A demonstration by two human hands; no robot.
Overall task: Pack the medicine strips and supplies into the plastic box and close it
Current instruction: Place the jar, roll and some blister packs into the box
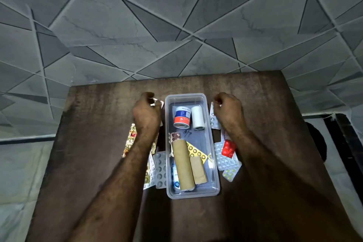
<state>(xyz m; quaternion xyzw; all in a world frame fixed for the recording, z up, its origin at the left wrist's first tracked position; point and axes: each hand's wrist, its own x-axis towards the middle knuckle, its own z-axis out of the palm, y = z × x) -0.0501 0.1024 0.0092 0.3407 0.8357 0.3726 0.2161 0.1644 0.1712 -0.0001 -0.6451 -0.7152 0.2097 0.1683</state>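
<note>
Two hands reach out over a dark wooden tabletop (94,124), one on each side of the clear plastic box (213,163), which stands open between the forearms. The left hand (147,113) is curled, fingers drawn in around a silver medicine strip (158,102) that shows just beyond the knuckles, close to the box's far left corner. The right hand (227,111) is curled likewise, its fingertips closed on the top of another silver strip (213,119) lying just beside the box's right wall.

Inside the box, at the far end, lie a white jar with a blue and red label (182,117) and a white roll (198,117) side by side. Nearer lie two brown rolls (183,165), a yellow strip (196,152) and a small pink strip (175,136).

More strips lie loose on the tabletop: gold ones (130,141) and silver blister strips (160,169) to the left, a red strip (228,148) over silver ones (225,161) to the right.
</note>
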